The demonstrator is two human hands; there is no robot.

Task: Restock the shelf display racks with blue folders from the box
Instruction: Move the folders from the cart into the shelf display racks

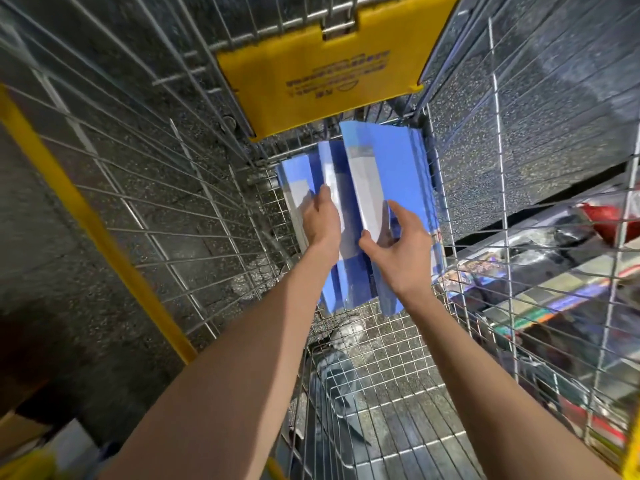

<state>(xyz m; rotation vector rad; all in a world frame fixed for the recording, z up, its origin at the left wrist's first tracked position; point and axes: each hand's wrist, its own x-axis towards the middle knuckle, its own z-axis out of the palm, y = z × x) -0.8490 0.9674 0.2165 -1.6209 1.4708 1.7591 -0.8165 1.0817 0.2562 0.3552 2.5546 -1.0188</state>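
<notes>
Several blue folders (391, 168) with white spine labels stand on edge at the far end of a wire shopping cart (381, 344). My left hand (320, 221) reaches in among the left folders, its fingers curled round the edge of one. My right hand (398, 247) grips the near end of the tallest folder, thumb on its white spine and fingers behind it. Both forearms stretch down into the cart from the bottom of the view.
A yellow plastic flap (332, 74) hangs on the cart's far wire wall. Wire sides enclose the folders left and right. A yellow bar (86, 216) runs along the left. Packaged goods lie on a low shelf (554, 271) at the right. The floor is dark and speckled.
</notes>
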